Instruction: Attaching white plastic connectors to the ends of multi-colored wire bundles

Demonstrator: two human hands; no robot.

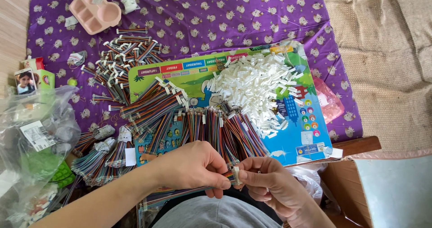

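Bare forearms, no sleeves; grey garment (211, 214) over the lap.

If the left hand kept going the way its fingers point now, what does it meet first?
Almost at once, the right hand: the left hand points rightward along the ribbon cable, whose white connector both hands already pinch.

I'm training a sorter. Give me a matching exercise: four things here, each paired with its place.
Things:
1. white connector pile
2. pink tray
3. clear plastic bag
4. wire end with connector

Places:
A. far left corner of the purple cloth
B. pinched between left hand and right hand
C. on the colourful board
D. left edge, beside the bundles

Pairs: 1-C, 2-A, 3-D, 4-B
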